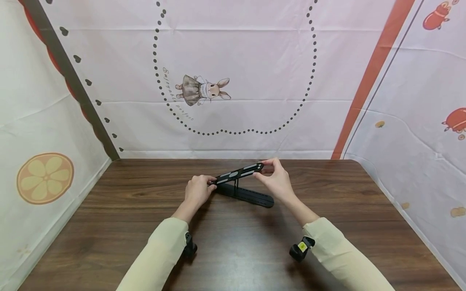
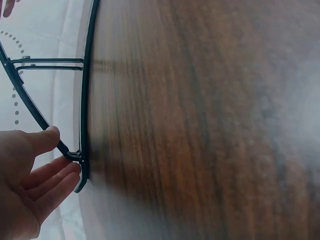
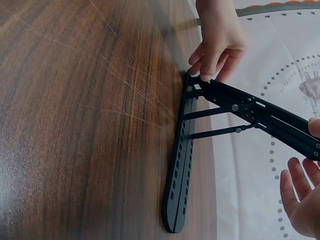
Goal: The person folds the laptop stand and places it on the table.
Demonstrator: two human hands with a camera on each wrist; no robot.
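Observation:
A black folding laptop stand [image 1: 251, 197] stands on the wooden table as a sideways V, its long slotted base bar lying on the tabletop. Its upper bar [image 1: 233, 174], with grey pads on top, slants up to the right. Two thin struts [image 3: 215, 132] link the bars in the right wrist view. At the hinge end my left hand [image 1: 198, 190] pinches the upper bar, thumb on top and fingers beneath. My right hand [image 1: 278, 180] holds the raised far end between thumb and fingers; in the right wrist view that hand [image 3: 306, 200] is partly cut off.
The brown wood-grain table [image 1: 233, 250] reaches back to a printed white cloth [image 1: 255, 81] that hangs behind and along both sides. Each wrist wears a small black camera, one near the left sleeve [image 1: 156, 250] and one near the right sleeve [image 1: 342, 250].

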